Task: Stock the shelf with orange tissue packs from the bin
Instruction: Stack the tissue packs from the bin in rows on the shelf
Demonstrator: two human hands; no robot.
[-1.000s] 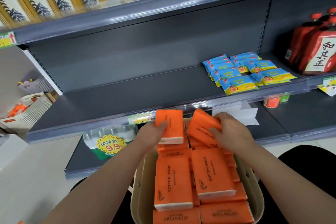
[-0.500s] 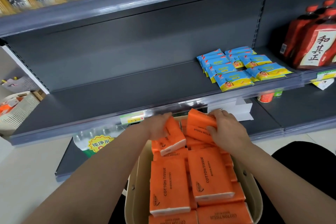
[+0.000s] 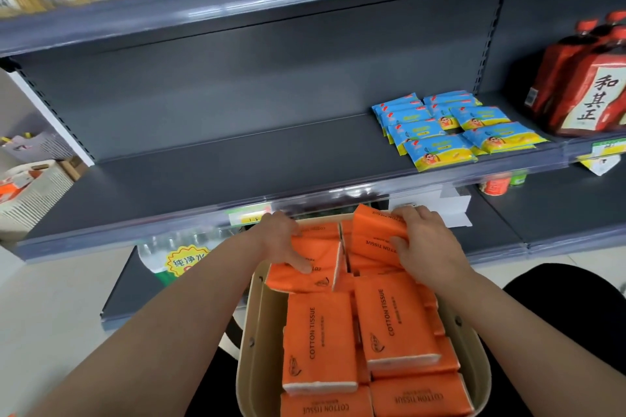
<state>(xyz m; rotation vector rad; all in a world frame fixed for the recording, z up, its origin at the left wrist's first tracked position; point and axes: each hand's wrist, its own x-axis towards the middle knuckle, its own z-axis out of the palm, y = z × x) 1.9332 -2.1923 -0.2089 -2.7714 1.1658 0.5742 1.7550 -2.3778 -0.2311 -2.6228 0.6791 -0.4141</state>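
Note:
A beige bin sits low in front of me, filled with several orange tissue packs marked COTTON TISSUE. My left hand grips one orange pack lying flat at the bin's far left end. My right hand holds another orange pack, tilted up at the bin's far right end. The dark grey shelf lies just beyond the bin, its left and middle bare.
Blue and yellow packets lie on the shelf's right part. Red bottles stand further right. A clear price rail edges the shelf front. Water bottles with a yellow price tag sit on the lower shelf. A white basket stands left.
Both hands have lowered their orange packs back toward the bin's far end. The left pack went from upright to lying flat. The view has tilted slightly.

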